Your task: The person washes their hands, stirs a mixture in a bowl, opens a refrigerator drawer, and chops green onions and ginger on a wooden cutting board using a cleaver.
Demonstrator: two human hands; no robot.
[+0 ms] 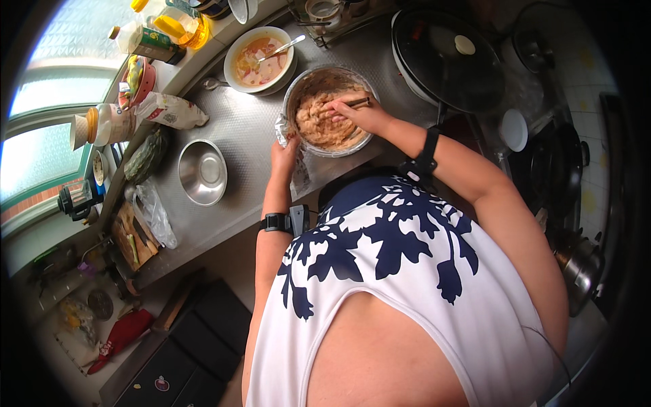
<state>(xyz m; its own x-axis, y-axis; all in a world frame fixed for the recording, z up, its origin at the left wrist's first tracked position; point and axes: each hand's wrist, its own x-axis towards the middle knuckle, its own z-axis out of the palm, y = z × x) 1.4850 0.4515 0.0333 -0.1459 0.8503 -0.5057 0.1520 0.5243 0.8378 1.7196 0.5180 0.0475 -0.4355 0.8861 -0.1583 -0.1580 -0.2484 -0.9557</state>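
A metal mixing bowl [374,84] on the steel counter holds a pinkish, sticky mass like minced meat [320,119]. My right hand [358,111] is closed around dark chopsticks [360,102], its fingers low over the mass. Their lower ends are hidden by the hand and the mass. At the bowl's left side, my left hand [287,147] grips a crumpled silvery packet [280,128]. That hand is against the bowl's rim; whether it also clasps the rim is hard to see.
Behind stands a white bowl of reddish liquid [259,58] with a spoon [282,48]. An empty steel bowl [202,173] sits left, near a green gourd [145,157] and a cutting board [133,234]. A lidded wok [447,58] is at the right; oil bottles [190,33] line the sill.
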